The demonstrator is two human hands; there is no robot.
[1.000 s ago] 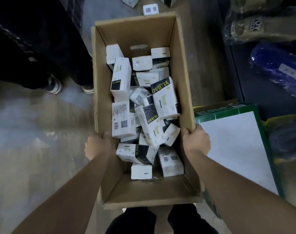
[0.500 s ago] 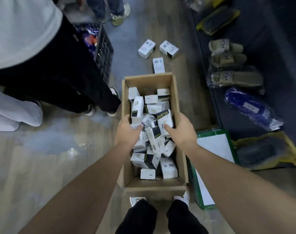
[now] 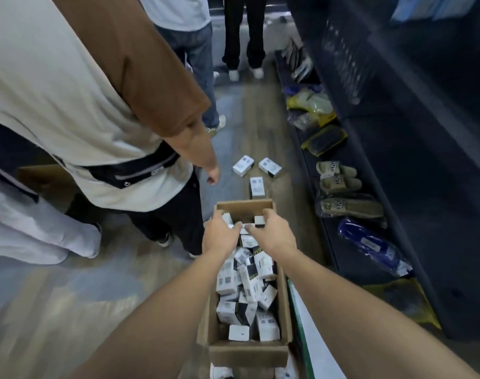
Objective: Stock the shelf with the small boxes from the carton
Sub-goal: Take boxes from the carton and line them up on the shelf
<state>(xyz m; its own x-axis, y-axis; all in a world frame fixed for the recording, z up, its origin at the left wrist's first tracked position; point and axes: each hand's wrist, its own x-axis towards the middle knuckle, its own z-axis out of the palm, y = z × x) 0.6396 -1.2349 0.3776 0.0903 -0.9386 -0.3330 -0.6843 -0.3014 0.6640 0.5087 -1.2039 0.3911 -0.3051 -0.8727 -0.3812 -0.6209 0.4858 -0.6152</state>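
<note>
A plain brown cardboard carton (image 3: 244, 354) holds small white boxes (image 3: 227, 280) with black panels and yellow lettering. Three more white-and-black boxes (image 3: 257, 187) lie on the grey-brown wood-grain floor (image 3: 260, 127). The dark navy metal shelf (image 3: 375, 170) carries beige slippers (image 3: 338, 177), a blue plastic-wrapped pack (image 3: 372, 246) and yellow-edged packets (image 3: 323, 139). A bystander wears a cream shirt with a brown sleeve (image 3: 140, 64) and black trousers (image 3: 175, 214).

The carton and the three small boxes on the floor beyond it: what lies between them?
In the head view, only bare wooden floor separates the carton from the nearest loose box.
</note>
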